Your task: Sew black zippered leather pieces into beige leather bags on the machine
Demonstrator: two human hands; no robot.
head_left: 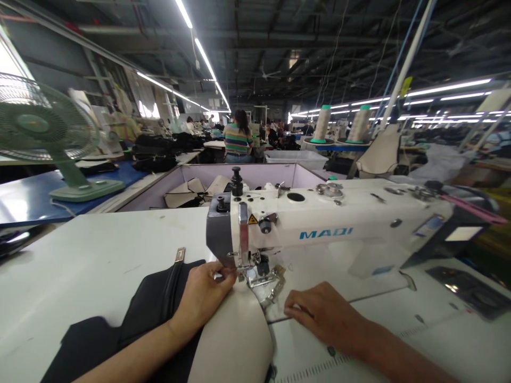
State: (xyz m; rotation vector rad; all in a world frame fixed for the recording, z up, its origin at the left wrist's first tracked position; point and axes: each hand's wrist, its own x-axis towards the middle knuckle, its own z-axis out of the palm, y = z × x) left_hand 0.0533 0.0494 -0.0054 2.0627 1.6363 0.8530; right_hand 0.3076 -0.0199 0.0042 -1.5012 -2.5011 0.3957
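Observation:
A white sewing machine (343,229) stands on the pale table. By its needle area, my left hand (207,290) is closed, thumb and fingertips pinched near the presser foot; what lies between them is too small to make out. Under my left wrist, a black fabric piece (147,303) with a metal zipper end lies on the table. A beige panel (235,335) reaches from the needle area to the bottom edge. My right hand (311,311) rests right of the beige panel, fingers curled near the metal guide (275,284); whether it holds anything is hidden.
A green fan (85,189) stands on a blue table at the left. Behind the machine is a lilac-walled bin (255,174) with beige pieces. Two thread cones (321,123) stand at the back right. A person in a striped top (238,139) is farther back.

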